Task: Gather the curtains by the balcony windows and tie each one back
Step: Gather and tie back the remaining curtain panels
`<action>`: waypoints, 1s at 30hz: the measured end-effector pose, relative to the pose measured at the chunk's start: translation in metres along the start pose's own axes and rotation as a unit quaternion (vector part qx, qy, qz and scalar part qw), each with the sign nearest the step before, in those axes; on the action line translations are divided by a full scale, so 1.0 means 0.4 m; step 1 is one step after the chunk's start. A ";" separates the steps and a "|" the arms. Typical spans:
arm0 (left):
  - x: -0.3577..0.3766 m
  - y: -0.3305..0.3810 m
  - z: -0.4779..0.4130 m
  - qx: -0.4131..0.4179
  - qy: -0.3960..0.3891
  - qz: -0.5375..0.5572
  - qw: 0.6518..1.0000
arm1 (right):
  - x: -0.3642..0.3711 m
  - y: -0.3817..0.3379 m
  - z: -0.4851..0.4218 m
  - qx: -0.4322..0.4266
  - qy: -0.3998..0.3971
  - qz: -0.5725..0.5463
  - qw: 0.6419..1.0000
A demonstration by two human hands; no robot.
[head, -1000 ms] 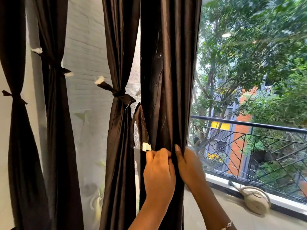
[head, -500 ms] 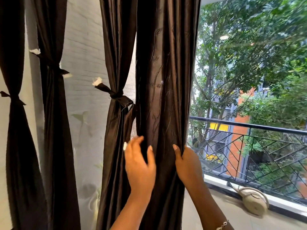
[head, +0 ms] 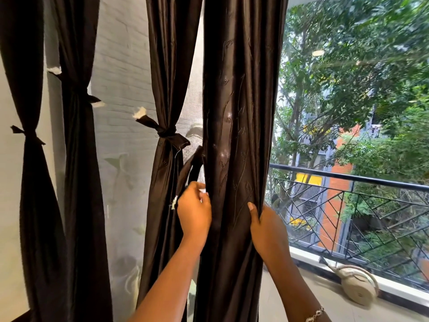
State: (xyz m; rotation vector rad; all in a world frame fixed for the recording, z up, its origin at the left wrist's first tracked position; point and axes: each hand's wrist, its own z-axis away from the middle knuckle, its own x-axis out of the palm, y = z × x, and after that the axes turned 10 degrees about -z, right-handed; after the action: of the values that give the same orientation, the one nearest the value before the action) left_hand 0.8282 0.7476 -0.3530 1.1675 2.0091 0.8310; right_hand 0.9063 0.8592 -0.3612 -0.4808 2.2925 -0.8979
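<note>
Head view: bunching the untied curtain [head: 239, 112], right hand [head: 267, 226] clamped on its edge, left hand [head: 193, 212] pinching the strap [head: 194, 169]; next, probably wrapping and knotting.

No text, label, brand or number can be read anywhere in the frame. The white tabs [head: 140, 112] on the ends of the curtain ties [head: 166, 133], left and centre, carry no legible print. The yellow panel [head: 308, 180] on the building [head: 346, 163] beyond the railing [head: 348, 178], centre right, may be a sign, but it is too blurred to read.
</note>
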 end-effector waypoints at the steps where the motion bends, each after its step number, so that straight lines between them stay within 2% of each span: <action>1: 0.004 -0.005 0.013 0.010 0.001 0.000 1.000 | 0.001 0.002 -0.004 0.001 0.004 0.003 1.000; 4: 0.018 -0.010 0.061 0.040 0.004 0.009 0.999 | 0.004 0.004 -0.014 0.002 0.002 0.000 1.000; 9: 0.039 0.001 0.040 -0.019 0.002 0.015 1.000 | 0.014 0.002 -0.013 -0.005 0.002 -0.017 1.000; 14: 0.047 0.001 0.016 -0.009 -0.003 -0.014 1.000 | 0.020 0.001 -0.012 -0.005 0.005 -0.018 1.000; 20: 0.039 0.006 0.098 0.072 0.002 0.015 0.997 | 0.023 0.002 -0.030 -0.002 -0.006 0.032 0.999; 24: 0.040 0.016 0.151 0.031 -0.013 0.081 0.996 | 0.034 -0.022 -0.033 0.028 -0.053 -0.038 0.997; 27: 0.037 0.026 0.163 0.070 -0.008 0.056 0.996 | 0.040 -0.029 -0.034 0.044 -0.128 -0.124 0.983; 30: 0.040 0.023 0.172 0.058 -0.023 0.099 0.993 | 0.041 -0.036 -0.044 0.039 -0.106 -0.132 0.985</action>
State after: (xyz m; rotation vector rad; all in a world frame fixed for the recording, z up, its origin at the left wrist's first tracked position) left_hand 0.8808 0.7787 -0.3893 1.4587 1.9472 0.7836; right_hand 0.8840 0.8490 -0.3477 -0.8201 2.0237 -1.0059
